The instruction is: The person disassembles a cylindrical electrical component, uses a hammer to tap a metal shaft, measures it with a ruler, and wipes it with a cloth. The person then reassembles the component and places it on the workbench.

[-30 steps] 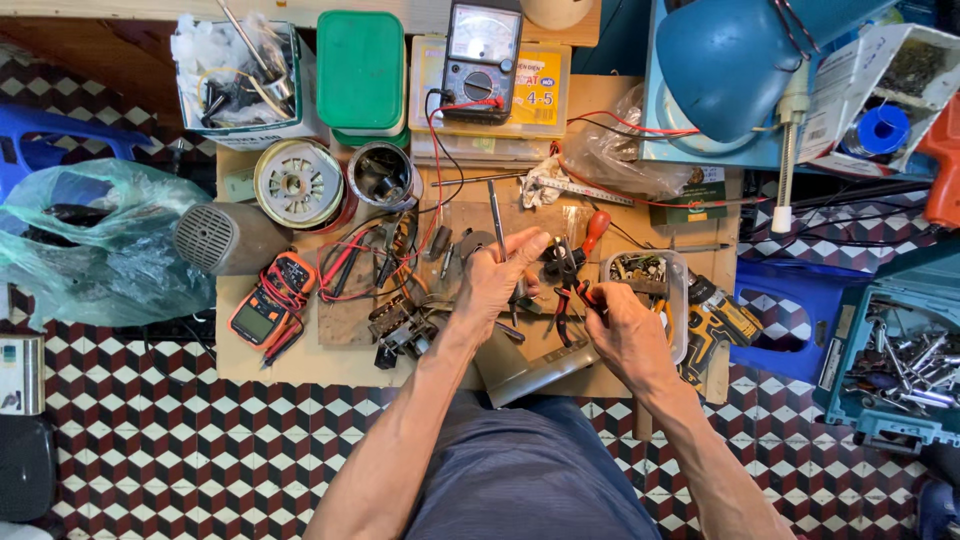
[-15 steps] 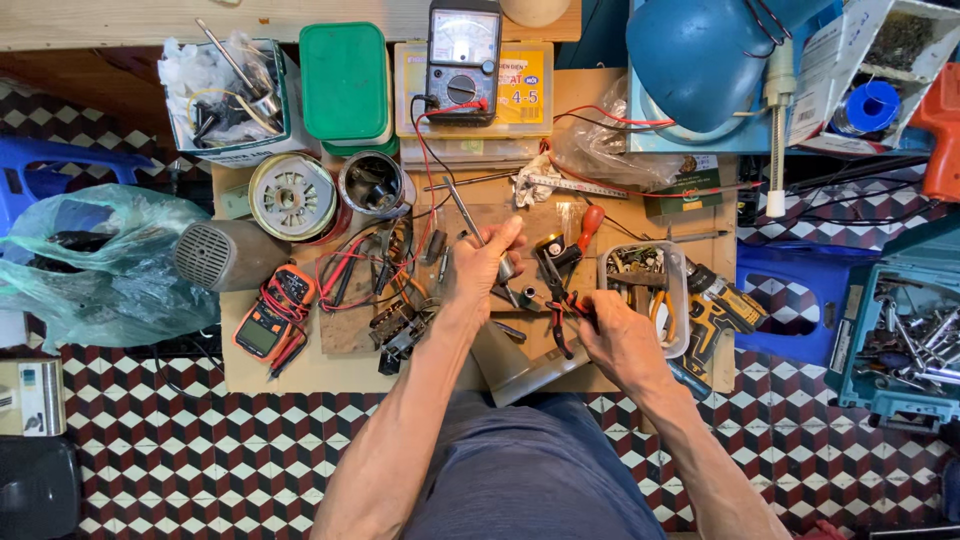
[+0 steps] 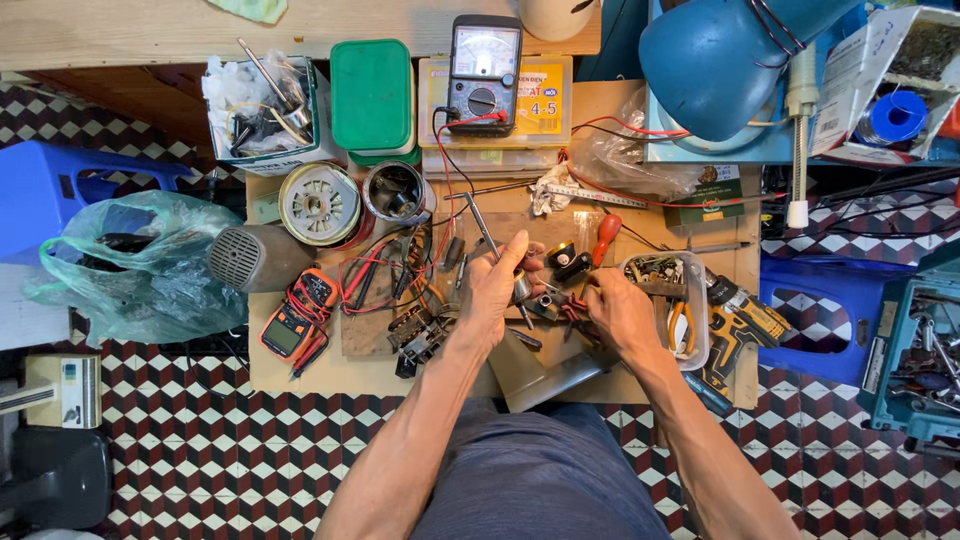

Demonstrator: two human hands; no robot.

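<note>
The left hand (image 3: 497,292) is closed around a thin metal rod (image 3: 488,237) that slants up and away from its fingers. The right hand (image 3: 620,312) is curled, fingertips pinching at small dark parts (image 3: 566,305) lying between the two hands; what exactly it grips I cannot tell. A red-handled screwdriver (image 3: 606,235) lies just above it. A clear tray (image 3: 690,320) sits to the right, an orange meter (image 3: 297,316) to the left, on the cluttered desk (image 3: 300,365). A black multimeter (image 3: 484,72) stands further back.
</note>
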